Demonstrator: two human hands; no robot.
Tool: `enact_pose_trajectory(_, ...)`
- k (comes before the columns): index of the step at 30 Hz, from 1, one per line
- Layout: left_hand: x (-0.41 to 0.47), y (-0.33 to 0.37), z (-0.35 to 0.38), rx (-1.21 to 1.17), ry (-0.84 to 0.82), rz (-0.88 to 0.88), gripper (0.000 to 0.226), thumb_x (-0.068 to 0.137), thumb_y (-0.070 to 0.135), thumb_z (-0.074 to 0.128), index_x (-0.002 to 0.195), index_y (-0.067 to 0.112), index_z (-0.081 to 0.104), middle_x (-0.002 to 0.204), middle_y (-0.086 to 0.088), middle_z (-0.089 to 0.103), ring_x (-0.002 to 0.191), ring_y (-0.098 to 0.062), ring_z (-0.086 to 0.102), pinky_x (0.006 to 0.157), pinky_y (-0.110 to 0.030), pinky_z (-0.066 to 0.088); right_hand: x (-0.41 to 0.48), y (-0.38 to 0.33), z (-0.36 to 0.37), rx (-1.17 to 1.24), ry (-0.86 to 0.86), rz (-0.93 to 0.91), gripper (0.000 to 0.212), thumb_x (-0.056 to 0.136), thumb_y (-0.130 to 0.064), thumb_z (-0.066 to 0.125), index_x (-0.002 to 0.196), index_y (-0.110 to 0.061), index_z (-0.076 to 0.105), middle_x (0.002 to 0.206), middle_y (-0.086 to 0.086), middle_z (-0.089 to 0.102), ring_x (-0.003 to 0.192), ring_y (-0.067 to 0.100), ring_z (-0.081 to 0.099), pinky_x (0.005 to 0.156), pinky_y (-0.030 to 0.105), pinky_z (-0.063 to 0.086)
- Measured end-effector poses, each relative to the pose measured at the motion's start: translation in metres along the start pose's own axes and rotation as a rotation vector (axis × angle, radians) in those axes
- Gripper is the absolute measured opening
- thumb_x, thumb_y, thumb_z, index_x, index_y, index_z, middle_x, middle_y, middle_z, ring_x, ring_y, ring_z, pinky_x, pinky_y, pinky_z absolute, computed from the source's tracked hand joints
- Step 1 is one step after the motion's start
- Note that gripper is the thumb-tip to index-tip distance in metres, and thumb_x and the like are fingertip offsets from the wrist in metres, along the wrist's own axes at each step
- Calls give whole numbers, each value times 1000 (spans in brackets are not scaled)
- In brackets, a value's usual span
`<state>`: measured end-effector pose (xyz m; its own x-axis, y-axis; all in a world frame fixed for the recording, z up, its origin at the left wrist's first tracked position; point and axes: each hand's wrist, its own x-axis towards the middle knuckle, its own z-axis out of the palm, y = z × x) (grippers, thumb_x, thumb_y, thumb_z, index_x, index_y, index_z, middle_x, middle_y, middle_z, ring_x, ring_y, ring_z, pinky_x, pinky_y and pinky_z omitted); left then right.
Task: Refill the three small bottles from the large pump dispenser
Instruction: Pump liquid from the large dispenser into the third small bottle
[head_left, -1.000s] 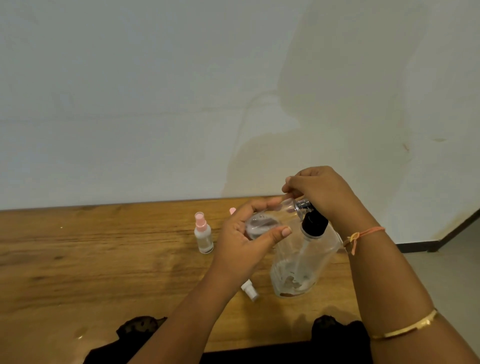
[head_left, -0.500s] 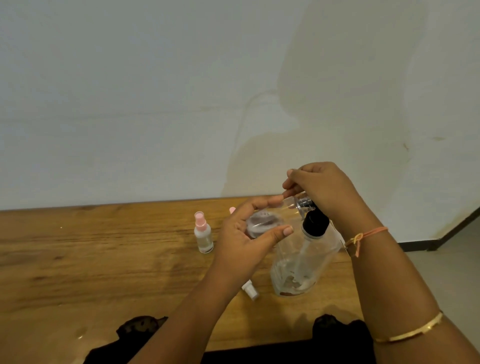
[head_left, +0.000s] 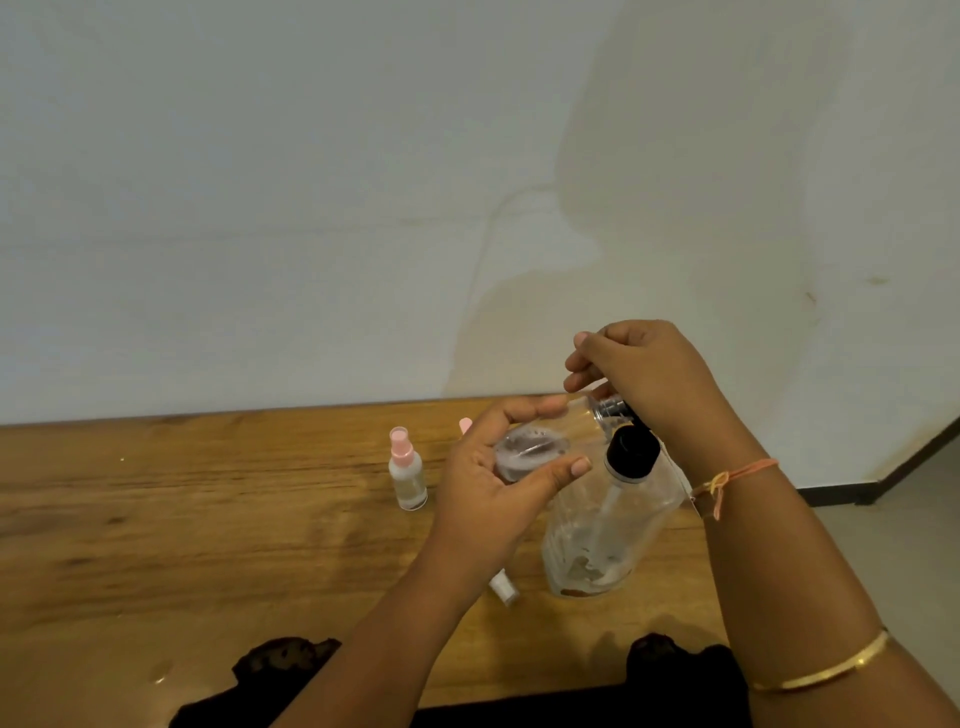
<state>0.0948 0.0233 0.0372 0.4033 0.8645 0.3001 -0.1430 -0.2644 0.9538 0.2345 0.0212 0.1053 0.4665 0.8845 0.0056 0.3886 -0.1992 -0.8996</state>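
A small clear plastic bottle is held tilted on its side in the left hand, above the wooden tabletop; the thumb and fingers are curled around its body, clamped on it. Its open mouth is turned toward the head of the large clear pump dispenser, which stands on the tabletop leaning slightly, with a black collar at its neck and only a little liquid left at the bottom. The right hand is laid over the pump's silvery top, fingers bent together and pressed on it (the nozzle tip itself is hidden under the fingers, so whether anything is flowing cannot be told).

A second small clear bottle with a pink spray cap is seen upright on the tabletop, left of the hands and apart from them. Only the pink top of a third bottle shows behind the left hand. A small white cap piece lies on the wood just beside the dispenser's base.
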Motion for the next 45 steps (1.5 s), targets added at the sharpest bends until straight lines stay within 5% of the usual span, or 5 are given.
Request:
enact_pose_trajectory(5,0,-5,1,-5,4,-16,36,64,19,76,94,32,62,102,23,67,103,-5,62,87,-30,54,3,6,0,-71,-81,97,23,91,-18,53,81,-5,69,69,1,67,57,8,56,43,10,39)
enact_pose_trajectory(15,0,1,1,-17,10,-7,34,60,27,75,90,38,65,103,17,68,103,-7,63,88,-38,54,0,-1,-1,9,7,-14,25,92,-27,52,77,-14,67,69,-1,69,62,14,59,69,31,49)
enact_pose_trajectory(22,0,-3,1,16,9,-22,36,65,17,76,93,33,61,99,26,67,102,-4,62,90,-35,54,3,5,1,-83,-47,99,20,89,-17,54,82,-7,69,68,0,68,58,10,57,48,18,42)
enact_pose_trajectory(27,0,0,1,18,10,-15,35,61,25,75,94,31,62,100,25,67,103,-2,62,90,-35,54,2,5,0,20,11,34,23,91,-23,53,79,-10,68,71,2,70,66,18,61,66,29,50)
enact_pose_trajectory(45,0,1,2,20,16,-6,33,61,26,76,90,36,64,100,25,67,105,-5,62,92,-40,53,2,5,-3,50,17,26,20,90,-19,54,79,-8,67,73,4,69,66,19,61,60,26,49)
